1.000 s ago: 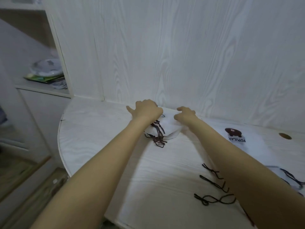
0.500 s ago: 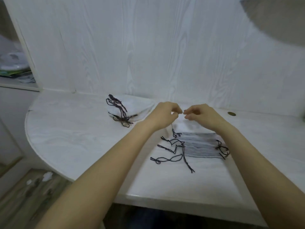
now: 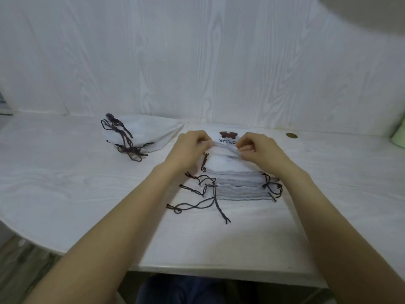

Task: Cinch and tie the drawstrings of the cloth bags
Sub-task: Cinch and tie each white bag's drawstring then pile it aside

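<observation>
A stack of flat white cloth bags [image 3: 237, 183] lies on the white table [image 3: 65, 183] in front of me, with dark drawstrings [image 3: 197, 194] trailing off its left and right sides. The top bag [image 3: 223, 157] carries a brown bear print and the word POPULAR. My left hand [image 3: 189, 150] pinches the top bag's near hem on the left. My right hand [image 3: 257, 151] pinches the same hem on the right, and the hem is lifted slightly between them. A pile of cinched bags [image 3: 144, 134] with tied dark strings lies at the back left.
A white wood-grain wall [image 3: 197, 62] rises right behind the table. A small round brass fitting [image 3: 291, 135] sits in the table top at the back right. A pale green object [image 3: 398, 134] shows at the right edge. The table's curved front edge runs at lower left.
Both hands left the cinched pile at the left and came to the stack. They now pinch the top bag's hem, which has lifted.
</observation>
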A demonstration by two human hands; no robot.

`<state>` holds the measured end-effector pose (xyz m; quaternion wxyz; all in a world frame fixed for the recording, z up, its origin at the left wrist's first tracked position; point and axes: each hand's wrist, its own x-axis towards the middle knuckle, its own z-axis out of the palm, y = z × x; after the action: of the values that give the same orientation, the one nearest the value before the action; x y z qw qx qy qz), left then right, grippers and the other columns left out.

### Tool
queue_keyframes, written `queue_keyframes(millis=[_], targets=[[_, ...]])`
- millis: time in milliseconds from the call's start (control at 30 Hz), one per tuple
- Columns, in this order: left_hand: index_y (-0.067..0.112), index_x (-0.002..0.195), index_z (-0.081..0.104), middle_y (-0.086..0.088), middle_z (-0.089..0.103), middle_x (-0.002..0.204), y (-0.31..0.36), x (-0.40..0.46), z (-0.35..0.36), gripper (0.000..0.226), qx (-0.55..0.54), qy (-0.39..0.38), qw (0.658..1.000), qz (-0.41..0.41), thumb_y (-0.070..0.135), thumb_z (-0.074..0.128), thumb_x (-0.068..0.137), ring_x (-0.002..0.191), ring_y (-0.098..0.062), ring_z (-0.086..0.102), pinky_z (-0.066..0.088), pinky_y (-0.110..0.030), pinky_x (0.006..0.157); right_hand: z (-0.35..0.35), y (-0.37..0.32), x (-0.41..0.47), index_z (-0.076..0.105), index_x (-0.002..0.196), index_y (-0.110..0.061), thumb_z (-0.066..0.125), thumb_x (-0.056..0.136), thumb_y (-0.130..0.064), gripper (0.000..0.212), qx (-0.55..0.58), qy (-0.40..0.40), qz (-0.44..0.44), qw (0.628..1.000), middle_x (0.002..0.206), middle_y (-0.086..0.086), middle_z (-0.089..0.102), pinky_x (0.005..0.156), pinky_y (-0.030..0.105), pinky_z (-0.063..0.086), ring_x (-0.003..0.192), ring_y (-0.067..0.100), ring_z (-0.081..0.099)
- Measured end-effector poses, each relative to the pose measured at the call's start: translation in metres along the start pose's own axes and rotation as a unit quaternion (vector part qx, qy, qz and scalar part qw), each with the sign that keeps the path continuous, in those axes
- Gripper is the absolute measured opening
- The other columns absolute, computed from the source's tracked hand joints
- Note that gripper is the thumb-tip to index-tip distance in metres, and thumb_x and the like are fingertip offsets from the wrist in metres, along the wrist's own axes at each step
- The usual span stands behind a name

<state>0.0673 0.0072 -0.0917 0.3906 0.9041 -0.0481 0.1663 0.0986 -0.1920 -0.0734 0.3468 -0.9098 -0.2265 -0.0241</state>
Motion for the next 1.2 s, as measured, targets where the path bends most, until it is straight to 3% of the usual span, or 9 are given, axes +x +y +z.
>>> queue_keyframes(millis=[67, 233, 367, 467, 567, 700, 900, 1100, 1200], targets=[[0.017, 0.084, 0.065, 0.009, 0.060, 0.074, -0.006, 0.001, -0.001, 0.010, -0.049, 0.052, 0.997, -0.003, 0.025, 0.062, 0.089, 0.071, -0.008, 0.054, 0.037, -0.007, 0.061, 0.003, -0.003, 0.005, 0.063, 0.087, -0.015, 0.064, 0.085, -0.011, 0.004, -0.010, 0.043, -0.018, 0.999, 0.081, -0.002, 0.063, 0.063, 0.010, 0.040, 0.071, 0.002, 0.055], [0.020, 0.087, 0.064, 0.005, 0.063, 0.081, -0.014, -0.005, 0.004, 0.012, -0.171, 0.117, 0.978, -0.025, 0.016, 0.073, 0.080, 0.071, -0.007, 0.057, 0.045, -0.013, 0.066, 0.014, -0.003, 0.005, 0.062, 0.091, -0.026, 0.053, 0.093, -0.031, 0.010, -0.107, 0.133, -0.020, 0.985, 0.095, -0.008, 0.059, 0.066, 0.028, 0.033, 0.084, 0.011, 0.051], [0.016, 0.079, 0.067, 0.004, 0.066, 0.077, -0.015, -0.006, 0.004, 0.011, -0.195, 0.134, 0.971, -0.025, 0.007, 0.073, 0.078, 0.070, -0.001, 0.059, 0.046, -0.012, 0.070, 0.019, 0.001, 0.005, 0.064, 0.088, -0.015, 0.058, 0.091, -0.025, 0.012, -0.045, 0.168, -0.036, 0.984, 0.087, 0.004, 0.064, 0.066, 0.035, 0.048, 0.076, 0.018, 0.056], [0.012, 0.084, 0.071, 0.003, 0.067, 0.079, -0.016, -0.005, 0.003, 0.010, -0.200, 0.140, 0.969, -0.028, 0.003, 0.070, 0.080, 0.069, 0.006, 0.059, 0.046, -0.007, 0.073, 0.015, 0.001, 0.002, 0.068, 0.092, -0.009, 0.065, 0.087, -0.018, 0.011, 0.033, 0.156, -0.041, 0.986, 0.087, 0.005, 0.066, 0.071, 0.008, 0.045, 0.077, 0.013, 0.056], [0.012, 0.088, 0.072, 0.002, 0.068, 0.080, -0.018, -0.004, 0.000, 0.010, -0.188, 0.165, 0.968, -0.031, 0.005, 0.067, 0.083, 0.074, -0.002, 0.061, 0.047, -0.010, 0.076, 0.014, 0.003, -0.001, 0.070, 0.105, -0.009, 0.064, 0.087, -0.013, 0.020, 0.018, 0.157, -0.046, 0.986, 0.099, 0.002, 0.069, 0.070, -0.004, 0.034, 0.088, 0.008, 0.056], [0.007, 0.091, 0.074, 0.001, 0.068, 0.081, -0.020, -0.004, -0.002, 0.011, -0.131, 0.204, 0.970, -0.031, 0.007, 0.065, 0.084, 0.072, -0.007, 0.059, 0.048, -0.021, 0.078, 0.014, 0.000, -0.004, 0.068, 0.111, -0.009, 0.064, 0.087, -0.014, 0.025, 0.063, 0.171, -0.035, 0.983, 0.100, -0.006, 0.064, 0.076, -0.006, 0.035, 0.093, 0.003, 0.057], [0.017, 0.090, 0.075, 0.000, 0.073, 0.083, -0.018, -0.009, -0.007, 0.014, 0.051, 0.239, 0.970, 0.006, 0.025, 0.063, 0.088, 0.081, -0.020, 0.064, 0.050, -0.036, 0.074, 0.013, 0.001, -0.006, 0.073, 0.081, -0.008, 0.071, 0.081, -0.011, 0.004, 0.112, 0.213, -0.014, 0.970, 0.070, 0.000, 0.068, 0.069, 0.014, 0.051, 0.060, 0.000, 0.060], [0.008, 0.102, 0.072, -0.006, 0.068, 0.089, -0.018, -0.009, -0.006, 0.024, 0.004, 0.152, 0.985, 0.079, 0.017, 0.073, 0.080, 0.080, -0.018, 0.062, 0.049, -0.027, 0.078, 0.013, 0.003, -0.006, 0.071, 0.078, -0.009, 0.067, 0.085, -0.013, 0.009, 0.126, 0.231, 0.002, 0.965, 0.066, -0.004, 0.065, 0.062, 0.007, 0.049, 0.055, -0.006, 0.060], [0.006, 0.105, 0.071, -0.012, 0.069, 0.093, -0.021, -0.008, -0.006, 0.022, 0.043, 0.172, 0.979, 0.099, 0.007, 0.068, 0.083, 0.085, -0.025, 0.064, 0.047, -0.025, 0.081, 0.012, 0.003, -0.006, 0.072, 0.080, -0.007, 0.067, 0.084, -0.011, 0.007, 0.153, 0.224, 0.008, 0.963, 0.066, -0.003, 0.065, 0.062, 0.005, 0.048, 0.055, -0.005, 0.061]])
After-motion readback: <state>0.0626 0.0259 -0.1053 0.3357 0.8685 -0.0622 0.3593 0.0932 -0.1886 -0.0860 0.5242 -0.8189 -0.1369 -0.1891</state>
